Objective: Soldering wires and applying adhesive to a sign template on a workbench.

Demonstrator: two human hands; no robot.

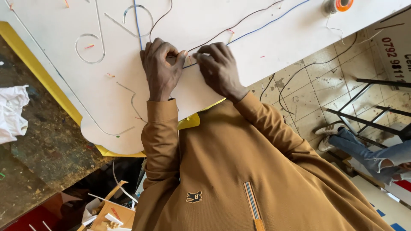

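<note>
Both my hands rest close together on a large white board (222,25) with curved grooves cut into it. My left hand (160,70) is curled, pinching thin wires (188,57) between thumb and fingers. Just to its right, my right hand (219,68) is also curled and grips the same wires. A blue wire (138,25) and a dark red wire (239,23) run away across the board from the pinched spot. Brown sleeves cover both my arms.
A solder spool (338,5) sits on the board's far right corner. A yellow sheet (34,68) lies under the board on a dark worn table (38,145). White cloth (12,111) at left. Another person's legs (368,154) and a metal frame are on the tiled floor at right.
</note>
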